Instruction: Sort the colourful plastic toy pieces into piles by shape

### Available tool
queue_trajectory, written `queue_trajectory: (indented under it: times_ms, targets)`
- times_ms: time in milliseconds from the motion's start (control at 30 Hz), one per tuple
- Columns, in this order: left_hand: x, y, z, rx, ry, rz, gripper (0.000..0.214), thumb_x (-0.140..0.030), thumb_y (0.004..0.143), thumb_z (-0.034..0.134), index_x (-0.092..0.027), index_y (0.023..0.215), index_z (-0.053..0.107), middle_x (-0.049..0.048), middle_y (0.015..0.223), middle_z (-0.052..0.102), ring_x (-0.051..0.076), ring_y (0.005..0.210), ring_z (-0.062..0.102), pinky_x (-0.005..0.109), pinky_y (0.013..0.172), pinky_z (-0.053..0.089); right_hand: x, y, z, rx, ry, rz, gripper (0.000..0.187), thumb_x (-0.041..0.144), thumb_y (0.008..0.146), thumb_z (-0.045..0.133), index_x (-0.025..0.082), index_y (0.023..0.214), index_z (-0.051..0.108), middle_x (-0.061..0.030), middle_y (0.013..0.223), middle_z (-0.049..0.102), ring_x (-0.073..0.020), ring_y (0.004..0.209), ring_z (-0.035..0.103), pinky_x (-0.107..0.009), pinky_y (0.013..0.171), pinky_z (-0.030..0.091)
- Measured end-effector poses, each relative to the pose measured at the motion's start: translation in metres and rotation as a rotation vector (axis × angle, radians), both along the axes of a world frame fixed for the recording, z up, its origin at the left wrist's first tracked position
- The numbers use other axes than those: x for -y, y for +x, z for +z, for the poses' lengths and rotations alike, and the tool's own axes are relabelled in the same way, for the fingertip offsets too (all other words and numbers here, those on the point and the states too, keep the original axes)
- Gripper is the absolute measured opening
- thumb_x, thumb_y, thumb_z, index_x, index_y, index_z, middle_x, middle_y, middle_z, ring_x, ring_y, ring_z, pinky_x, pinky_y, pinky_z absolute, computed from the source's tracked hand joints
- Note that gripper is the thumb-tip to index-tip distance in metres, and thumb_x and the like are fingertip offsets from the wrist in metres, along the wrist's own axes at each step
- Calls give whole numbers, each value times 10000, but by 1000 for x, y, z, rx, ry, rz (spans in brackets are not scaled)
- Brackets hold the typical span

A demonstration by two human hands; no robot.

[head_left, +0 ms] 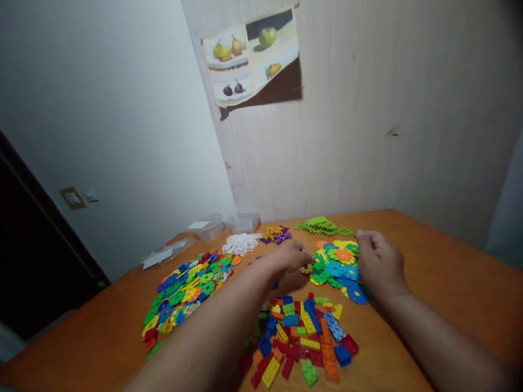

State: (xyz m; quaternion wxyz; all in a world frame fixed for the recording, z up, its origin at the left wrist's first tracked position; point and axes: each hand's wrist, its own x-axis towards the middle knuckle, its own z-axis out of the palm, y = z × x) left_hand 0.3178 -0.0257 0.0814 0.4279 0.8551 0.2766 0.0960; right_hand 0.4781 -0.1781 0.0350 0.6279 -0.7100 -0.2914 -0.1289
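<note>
My left hand (291, 260) reaches across the middle of the table with its fingers curled together and pointing down. A dull yellow flower-shaped disc (306, 269) shows right by its fingertips; whether they grip it is hard to see. Beside it spreads a pile of larger notched plastic discs (335, 269) in green, blue, yellow and orange. At that pile's right edge is my right hand (381, 264), closed with the thumb against the curled fingers. Anything inside it is hidden. Toy building bricks (304, 337) in several colours lie nearer to me, below both hands.
A mixed pile of discs (192, 286) covers the table's left part. Farther back are white lacy pieces (242, 244), purple and orange pieces (277, 234) and light green pieces (322, 225). Clear plastic containers (243, 222) and a clear lid (167, 253) stand near the wall.
</note>
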Motion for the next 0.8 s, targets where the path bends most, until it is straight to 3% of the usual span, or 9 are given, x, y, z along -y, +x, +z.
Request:
queue_trajectory:
  times_ms: [200, 367, 467, 633, 800]
  targets:
    - [12, 37, -12, -34, -18, 14, 366, -437, 699, 821, -166, 600, 596, -44, 508, 448, 92, 493, 357, 258, 493, 272, 0, -8, 4, 34, -16, 44, 426, 570, 960, 526, 208, 776, 653, -2, 686, 607, -176, 704, 563, -295, 657, 387]
    - [9, 17, -4, -16, 30, 10, 247, -257, 774, 687, -164, 575, 576, -36, 534, 454, 98, 523, 369, 263, 523, 284, 0, -10, 4, 70, -42, 66, 415, 556, 975, 504, 214, 802, 663, -12, 703, 634, -184, 715, 585, -299, 673, 395]
    - [5, -25, 9, 43, 95, -8, 246, -281, 813, 651, -175, 611, 557, -42, 562, 451, 97, 540, 368, 255, 539, 277, 0, -13, 2, 98, -74, 96, 416, 564, 974, 496, 223, 797, 657, -13, 708, 648, -190, 718, 592, -300, 677, 396]
    - [-7, -128, 25, 22, 24, 10, 270, -433, 847, 661, -167, 806, 652, -6, 696, 601, 119, 617, 488, 259, 614, 380, 2, -17, 2, 87, -155, 100, 416, 584, 948, 495, 233, 794, 656, -32, 722, 670, -221, 739, 620, -315, 666, 389]
    - [-20, -225, 19, -101, 177, 229, 251, -389, 789, 699, -171, 911, 673, -12, 760, 626, 140, 696, 535, 256, 655, 405, 3, -21, 4, 69, -231, 122, 425, 596, 920, 498, 226, 795, 666, -48, 735, 680, -222, 734, 624, -323, 665, 397]
